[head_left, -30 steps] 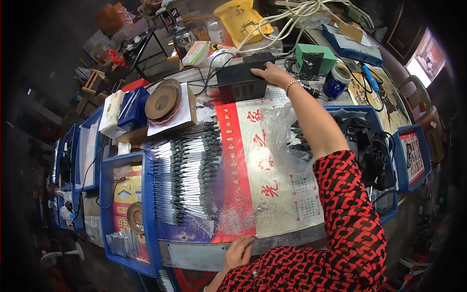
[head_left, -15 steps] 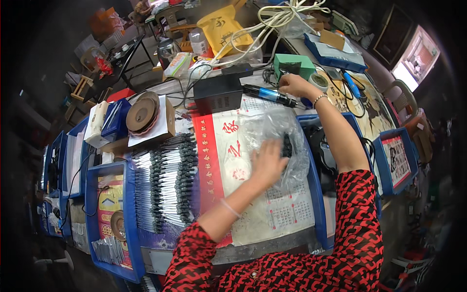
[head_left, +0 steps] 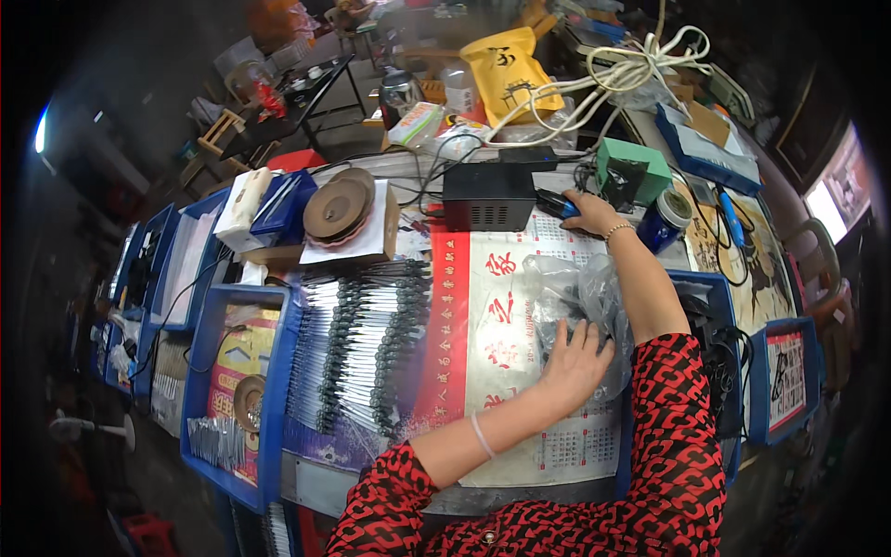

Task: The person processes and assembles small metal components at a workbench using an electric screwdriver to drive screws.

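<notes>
My left hand [head_left: 577,365] lies with fingers spread on a crumpled clear plastic bag [head_left: 601,286]. Small dark things show faintly through the bag by its fingertips. Farther back, my right hand [head_left: 594,214] has its fingers closed round a blue and black pen-shaped power tool, apparently an electric screwdriver [head_left: 554,202]. The hand covers much of the tool, beside a black power box [head_left: 488,197]. Under the bag is a red and white printed sheet [head_left: 492,353]. Rows of slim metal rods with black ends [head_left: 357,343] lie to the left.
Blue trays [head_left: 278,408] stand at the left, with another tray [head_left: 733,464] by my right forearm. Behind are brown round discs [head_left: 339,206], a green box [head_left: 634,167], a blue jar [head_left: 661,227], a yellow packet [head_left: 512,79] and a coiled white cable [head_left: 640,70].
The whole view has shifted, so the bench appears farther right. My right hand has come down and closed round the power tool. My left hand stays on the bag, which looks more bunched up.
</notes>
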The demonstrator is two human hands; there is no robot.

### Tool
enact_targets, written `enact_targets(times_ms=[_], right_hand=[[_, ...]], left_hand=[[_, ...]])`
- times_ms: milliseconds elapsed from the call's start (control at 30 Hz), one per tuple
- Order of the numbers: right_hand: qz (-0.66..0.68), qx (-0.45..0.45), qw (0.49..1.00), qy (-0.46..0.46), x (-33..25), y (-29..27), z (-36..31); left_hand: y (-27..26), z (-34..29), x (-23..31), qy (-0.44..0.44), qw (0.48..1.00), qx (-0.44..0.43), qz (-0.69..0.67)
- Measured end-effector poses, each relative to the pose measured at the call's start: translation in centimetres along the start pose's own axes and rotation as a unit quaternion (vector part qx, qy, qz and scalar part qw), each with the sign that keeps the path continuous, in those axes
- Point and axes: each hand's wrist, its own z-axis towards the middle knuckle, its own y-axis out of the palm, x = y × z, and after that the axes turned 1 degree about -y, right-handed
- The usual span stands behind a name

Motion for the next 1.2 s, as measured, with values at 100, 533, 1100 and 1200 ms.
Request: enact_targets(times_ms=[100,533,1100,1200], right_hand=[[-0.007,-0.013,1.0,-0.015,0.8,-1.0,-0.2],[0.156,0.088,0.984,-0.004,-9.1,-13.1,-7.6],[0.815,0.145,0.551,-0.106,-19.6,-8.8,-24.5],[0.813,0.257,0.468,-0.232,-22.1,-9.9,-28.3]], left_hand=[[-2.6,-2.2,1.5,-0.013,0.998,0.058,-0.012],[-7.7,-18.2,2.1,-0.084,0.946,0.13,-0.284],[-8.6,-25.0,1.8,-0.135,0.851,0.111,-0.495],[-8.2,-24.4,2.3,-0.168,0.799,0.122,-0.564]])
